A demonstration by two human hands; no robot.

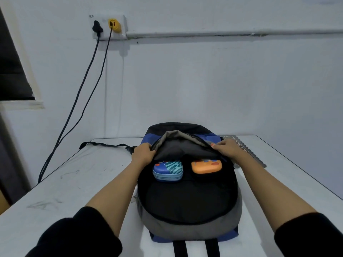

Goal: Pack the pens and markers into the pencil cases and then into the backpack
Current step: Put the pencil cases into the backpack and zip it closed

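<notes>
Both cases already in the backpack (189, 225) on the worktop (74, 182): blue case (168, 170) left, orange case (206, 166) right, side by side at the far end. Left hand (143, 152) and right hand (225, 148) each have a closed grip on the flap (178, 143). Looks like final step; next: lower flap, zip shut.

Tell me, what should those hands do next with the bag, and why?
Probably draw the flap down over the opening and start zipping it. The blue pencil case and the orange pencil case already lie side by side inside the backpack. The left hand and right hand each grip an edge of the raised flap, so closing seems all that is left.
</notes>
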